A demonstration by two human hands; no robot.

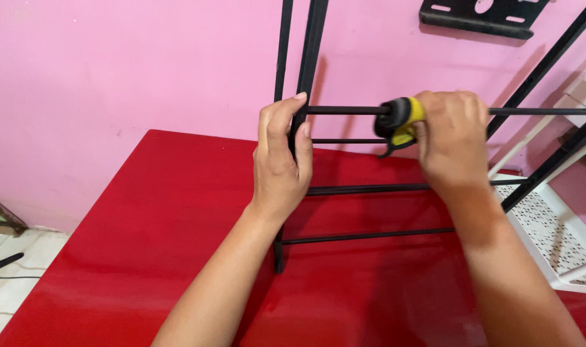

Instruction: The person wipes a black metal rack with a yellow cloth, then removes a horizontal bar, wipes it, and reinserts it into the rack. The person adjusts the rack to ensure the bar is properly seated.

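Head view: left hand [281, 160] clamps rack post [304, 83]; right hand [452, 138] grips yellow-black tool [401, 122] on top rod [347, 110]. Lower rods [370, 189] seated; top joint looks unfinished.

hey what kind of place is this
Probably a room at home used for do-it-yourself assembly: a pink painted wall, a tiled floor, and a red table where a black metal rack stands.
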